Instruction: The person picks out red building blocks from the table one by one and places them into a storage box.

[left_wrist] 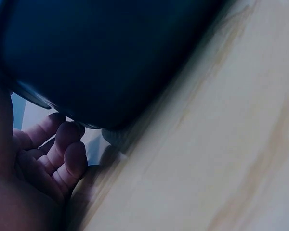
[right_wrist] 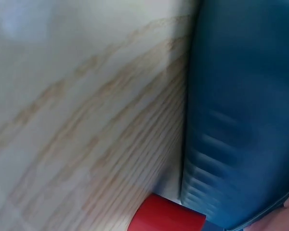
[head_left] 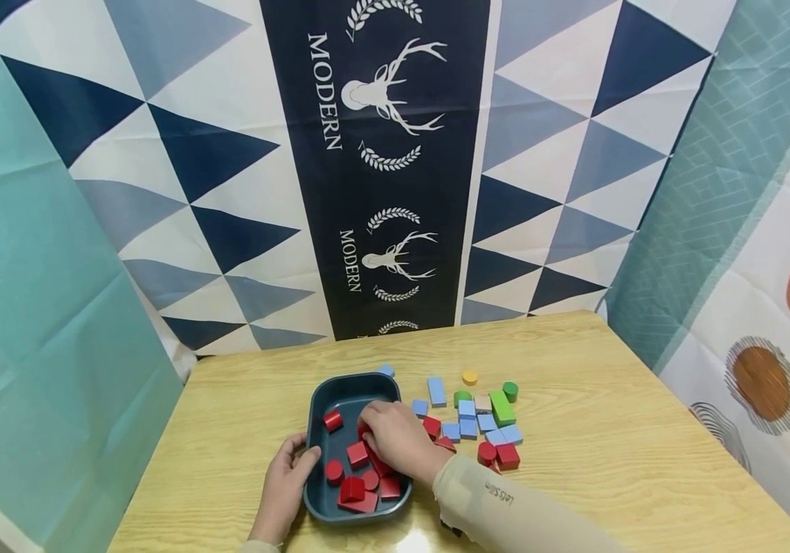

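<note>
A dark blue tray (head_left: pixel 310 430) holds several red blocks (head_left: pixel 357 455). At its left side my left hand (head_left: pixel 284 484) grips the rim, thumb over the edge. The left wrist view has this hand (left_wrist: pixel 48 163) with bent fingers beside the tray's outer wall (left_wrist: pixel 106 57). Inside the tray, near its right wall, my right hand (head_left: pixel 398 438) has its fingers bent down round a red block (head_left: pixel 364 430), mostly covered by them. Only a bit of the right hand (right_wrist: pixel 277 219) shows beyond the tray wall (right_wrist: pixel 241 110) in the right wrist view.
Right of the tray lie blue blocks (head_left: pixel 436 392), green blocks (head_left: pixel 502 408), a yellow disc (head_left: pixel 469 378) and a beige block (head_left: pixel 482 404). Several red blocks (head_left: pixel 508 457) are also there. Another blue block (head_left: pixel 386 370) lies behind the tray. Patterned cloth hangs behind the wooden table (head_left: pixel 229 415).
</note>
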### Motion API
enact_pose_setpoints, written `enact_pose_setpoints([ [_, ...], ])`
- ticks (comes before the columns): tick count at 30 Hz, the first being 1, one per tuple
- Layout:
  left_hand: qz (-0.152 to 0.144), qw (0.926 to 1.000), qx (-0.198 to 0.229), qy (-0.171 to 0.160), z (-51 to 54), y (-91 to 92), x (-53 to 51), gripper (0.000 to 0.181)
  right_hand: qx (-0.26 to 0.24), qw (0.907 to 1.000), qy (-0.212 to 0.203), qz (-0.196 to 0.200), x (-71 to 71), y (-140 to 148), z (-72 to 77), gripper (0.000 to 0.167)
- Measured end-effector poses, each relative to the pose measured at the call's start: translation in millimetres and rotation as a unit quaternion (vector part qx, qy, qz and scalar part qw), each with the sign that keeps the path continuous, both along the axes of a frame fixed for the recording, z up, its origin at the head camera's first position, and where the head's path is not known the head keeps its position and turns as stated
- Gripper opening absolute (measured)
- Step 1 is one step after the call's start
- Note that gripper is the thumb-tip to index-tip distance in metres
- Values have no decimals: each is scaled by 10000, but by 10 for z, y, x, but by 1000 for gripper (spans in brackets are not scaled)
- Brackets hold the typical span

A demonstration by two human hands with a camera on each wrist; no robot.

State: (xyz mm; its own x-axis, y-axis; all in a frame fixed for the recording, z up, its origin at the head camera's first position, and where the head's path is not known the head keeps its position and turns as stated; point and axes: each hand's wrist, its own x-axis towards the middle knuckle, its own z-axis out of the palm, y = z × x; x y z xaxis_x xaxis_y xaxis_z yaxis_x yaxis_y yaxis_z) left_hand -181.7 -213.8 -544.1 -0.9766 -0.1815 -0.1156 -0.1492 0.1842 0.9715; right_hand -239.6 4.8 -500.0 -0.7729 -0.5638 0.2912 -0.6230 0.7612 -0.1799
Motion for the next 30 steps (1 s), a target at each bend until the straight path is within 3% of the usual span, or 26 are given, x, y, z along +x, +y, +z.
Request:
enact_pose_setpoints([
  [13, 9, 10000, 40, 28, -3, 3, 10, 51, 36, 10000, 34, -17, 2, -1, -14, 4],
  [18, 1, 10000, 71, 6, -11, 7, 14, 51, -406, 9992, 8, -33, -1, 48, -11, 6],
  [24, -23, 10000, 86, -27, -36, 23, -8, 52, -1176, 9910, 183, -618, -37, 312, 10, 19],
  [27, -32, 9999, 98, 5, -26, 18, -6, 51, -1108, 9887, -75, -1007, -44, 508, -15, 23],
  [30, -8, 9999, 103, 28, -13, 2, 1, 50, -801, 9910, -247, -1040, 16, 696, -61, 25],
])
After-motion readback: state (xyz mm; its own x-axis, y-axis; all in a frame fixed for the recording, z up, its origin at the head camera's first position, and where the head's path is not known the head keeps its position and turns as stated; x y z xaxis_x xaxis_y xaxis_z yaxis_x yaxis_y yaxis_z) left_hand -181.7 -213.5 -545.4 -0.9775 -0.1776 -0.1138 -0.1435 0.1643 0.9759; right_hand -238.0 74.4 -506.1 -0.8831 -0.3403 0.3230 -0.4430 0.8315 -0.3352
